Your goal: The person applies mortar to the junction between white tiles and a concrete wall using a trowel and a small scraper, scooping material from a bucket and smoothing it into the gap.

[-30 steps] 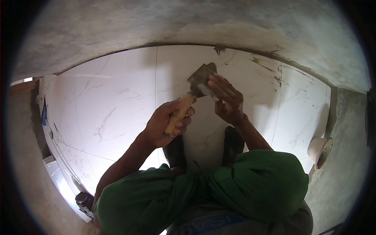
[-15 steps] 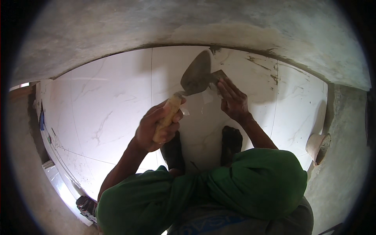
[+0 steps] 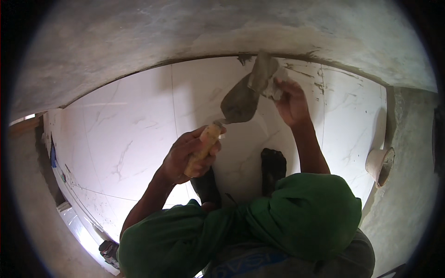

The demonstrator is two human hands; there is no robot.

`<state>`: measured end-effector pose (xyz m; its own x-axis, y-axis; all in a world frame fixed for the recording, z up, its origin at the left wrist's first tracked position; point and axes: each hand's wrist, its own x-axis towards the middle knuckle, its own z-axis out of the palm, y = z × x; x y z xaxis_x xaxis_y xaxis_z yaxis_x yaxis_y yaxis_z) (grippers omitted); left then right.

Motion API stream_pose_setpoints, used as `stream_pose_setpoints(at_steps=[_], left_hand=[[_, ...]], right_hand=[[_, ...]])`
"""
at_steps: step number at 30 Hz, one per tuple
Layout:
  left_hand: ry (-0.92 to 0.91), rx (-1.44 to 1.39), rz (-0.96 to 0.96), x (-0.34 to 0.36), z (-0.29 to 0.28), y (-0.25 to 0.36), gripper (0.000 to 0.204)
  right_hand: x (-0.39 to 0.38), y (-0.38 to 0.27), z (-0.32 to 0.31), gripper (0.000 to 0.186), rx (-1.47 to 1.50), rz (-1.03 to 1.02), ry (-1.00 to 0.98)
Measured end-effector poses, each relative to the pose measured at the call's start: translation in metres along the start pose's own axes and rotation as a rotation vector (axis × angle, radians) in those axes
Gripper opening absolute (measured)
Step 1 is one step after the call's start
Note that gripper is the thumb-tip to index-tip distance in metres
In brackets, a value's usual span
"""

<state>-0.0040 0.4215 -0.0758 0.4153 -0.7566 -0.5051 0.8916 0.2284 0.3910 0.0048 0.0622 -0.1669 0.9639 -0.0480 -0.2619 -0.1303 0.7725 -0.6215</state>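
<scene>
My left hand grips the yellowish wooden handle of a trowel, whose grey blade points up and away toward the far edge of the white marble-look tiles. My right hand is raised beside the blade tip, with its fingers on a pale scrap or cloth against the trowel. Both hands hover near the dark mortar joint where the tiles meet the grey cement wall.
My two dark shoes stand on the tiles below the hands. Green sleeves fill the lower view. A pale round pipe end sits at the right by the grey floor. Dark smears mark the tile at the far right.
Both hands have moved away from me toward the wall joint. The trowel blade has swung from beside my right hand to pointing up at the joint.
</scene>
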Motion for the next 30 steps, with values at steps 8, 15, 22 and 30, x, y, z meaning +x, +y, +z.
stream_pose_setpoints(at_steps=[8,15,22,30], left_hand=[[0.224,0.247,0.184,0.0,0.003,0.009,0.051],[0.454,0.93,0.3,0.023,0.008,-0.014,0.054],[0.464,1.328,0.402,0.03,-0.007,-0.045,0.055],[0.415,1.315,0.239,0.004,-0.037,-0.059,0.053]], right_hand=[[-0.043,0.01,-0.012,0.025,-0.309,0.073,0.175],[-0.04,0.044,0.076,0.023,0.055,0.257,0.271],[-0.004,0.037,0.071,0.025,0.127,0.083,0.19],[0.017,-0.016,0.011,0.02,-1.192,-0.119,0.287]])
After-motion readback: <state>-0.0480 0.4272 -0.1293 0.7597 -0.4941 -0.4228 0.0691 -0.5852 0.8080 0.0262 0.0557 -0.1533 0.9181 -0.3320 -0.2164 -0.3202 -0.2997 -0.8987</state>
